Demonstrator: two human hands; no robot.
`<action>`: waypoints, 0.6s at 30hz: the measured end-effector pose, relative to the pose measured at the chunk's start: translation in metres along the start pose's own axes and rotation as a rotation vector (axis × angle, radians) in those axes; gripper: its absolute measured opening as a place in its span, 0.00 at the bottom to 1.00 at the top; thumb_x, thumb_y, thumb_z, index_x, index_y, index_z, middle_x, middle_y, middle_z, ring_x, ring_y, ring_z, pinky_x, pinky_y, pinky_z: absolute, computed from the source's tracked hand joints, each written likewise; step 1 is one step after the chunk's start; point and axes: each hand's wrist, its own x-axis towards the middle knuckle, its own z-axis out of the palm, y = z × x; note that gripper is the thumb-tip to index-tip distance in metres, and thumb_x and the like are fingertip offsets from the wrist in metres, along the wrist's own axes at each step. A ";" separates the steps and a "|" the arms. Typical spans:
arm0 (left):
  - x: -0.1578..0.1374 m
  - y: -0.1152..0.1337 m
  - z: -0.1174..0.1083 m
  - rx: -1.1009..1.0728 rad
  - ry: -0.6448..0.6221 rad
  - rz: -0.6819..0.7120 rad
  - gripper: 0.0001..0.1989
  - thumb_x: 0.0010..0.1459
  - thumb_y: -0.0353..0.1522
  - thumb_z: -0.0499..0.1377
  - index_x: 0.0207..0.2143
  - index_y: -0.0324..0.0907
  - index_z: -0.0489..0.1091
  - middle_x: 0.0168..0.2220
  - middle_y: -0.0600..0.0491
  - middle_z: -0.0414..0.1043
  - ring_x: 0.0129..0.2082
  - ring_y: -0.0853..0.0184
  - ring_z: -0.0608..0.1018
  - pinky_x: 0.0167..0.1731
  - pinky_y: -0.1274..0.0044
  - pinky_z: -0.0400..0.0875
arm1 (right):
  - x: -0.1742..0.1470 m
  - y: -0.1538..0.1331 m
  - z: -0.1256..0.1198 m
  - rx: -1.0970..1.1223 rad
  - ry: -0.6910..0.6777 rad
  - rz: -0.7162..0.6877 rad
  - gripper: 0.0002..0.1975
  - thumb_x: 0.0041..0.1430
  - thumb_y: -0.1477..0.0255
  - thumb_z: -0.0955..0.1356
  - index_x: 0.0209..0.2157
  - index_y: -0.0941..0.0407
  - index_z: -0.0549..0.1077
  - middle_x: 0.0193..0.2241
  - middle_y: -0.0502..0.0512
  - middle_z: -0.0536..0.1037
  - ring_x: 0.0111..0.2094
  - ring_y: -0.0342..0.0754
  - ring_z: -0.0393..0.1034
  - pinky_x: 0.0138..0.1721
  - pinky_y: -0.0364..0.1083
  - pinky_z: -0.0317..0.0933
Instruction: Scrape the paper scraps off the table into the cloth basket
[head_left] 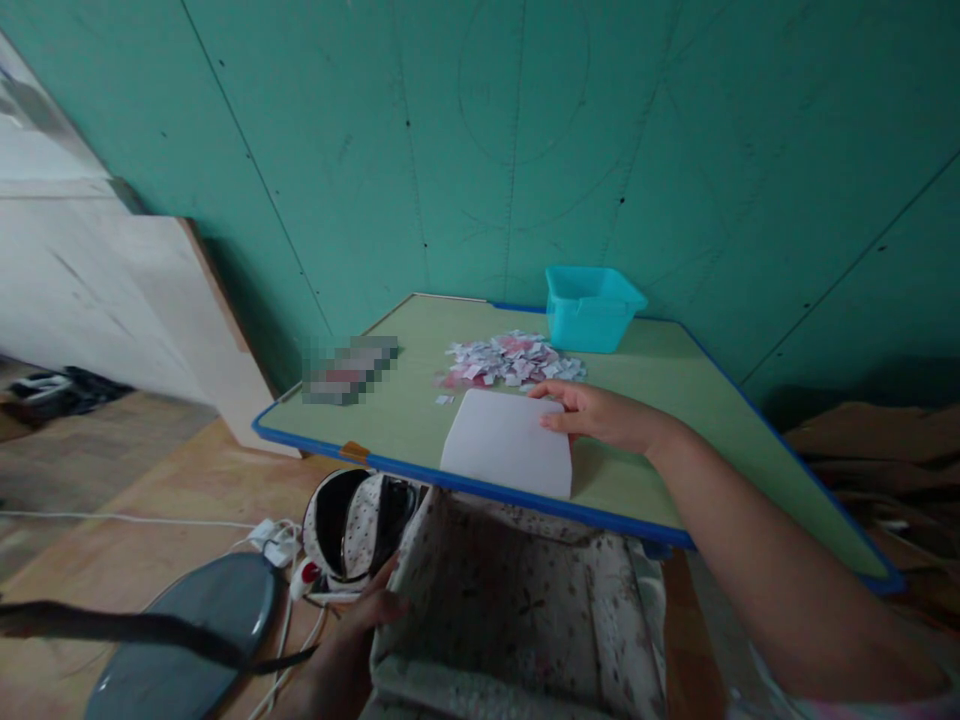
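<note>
Head view: right hand [600, 413] flat, fingers released, pressing white paper sheet [508, 442] at counter [675, 370] front edge; left hand [375, 605] grasping floral fabric bag [517, 610] below. Sheet wants steady pressure.

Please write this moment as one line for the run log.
right hand: flat on white sheet | left hand: at floral fabric bag | table: paper scraps, turquoise bin

One white sheet [508, 441], one turquoise tub [591, 310], one heap of paper scraps [513, 361].
</note>
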 end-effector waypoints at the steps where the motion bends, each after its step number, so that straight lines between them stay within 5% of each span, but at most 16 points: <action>1: 0.001 0.000 0.000 0.008 0.005 -0.003 0.25 0.49 0.23 0.49 0.52 0.43 0.58 0.28 0.51 0.77 0.32 0.58 0.77 0.29 0.71 0.68 | -0.001 -0.001 0.000 0.003 -0.006 0.000 0.17 0.49 0.69 0.65 0.43 0.55 0.62 0.32 0.50 0.70 0.28 0.40 0.65 0.27 0.40 0.60; 6: 0.003 -0.002 -0.002 0.048 0.059 0.002 0.25 0.49 0.23 0.49 0.51 0.42 0.58 0.28 0.51 0.78 0.30 0.57 0.78 0.26 0.71 0.69 | -0.003 -0.005 0.000 0.023 -0.042 0.029 0.18 0.48 0.69 0.65 0.43 0.55 0.62 0.31 0.50 0.71 0.29 0.41 0.66 0.27 0.41 0.61; 13: 0.005 -0.005 -0.011 0.009 0.084 -0.028 0.28 0.48 0.23 0.50 0.54 0.42 0.54 0.30 0.51 0.78 0.34 0.56 0.77 0.33 0.68 0.68 | 0.002 0.001 -0.008 -0.005 0.178 -0.033 0.17 0.49 0.71 0.64 0.43 0.56 0.61 0.34 0.51 0.69 0.29 0.41 0.65 0.26 0.40 0.59; 18: 0.006 -0.006 -0.007 0.025 0.116 -0.030 0.28 0.48 0.23 0.51 0.53 0.42 0.54 0.29 0.52 0.78 0.37 0.56 0.77 0.34 0.67 0.69 | 0.007 0.009 -0.005 -0.111 0.119 -0.074 0.17 0.51 0.69 0.63 0.43 0.56 0.60 0.33 0.53 0.70 0.29 0.42 0.65 0.26 0.41 0.59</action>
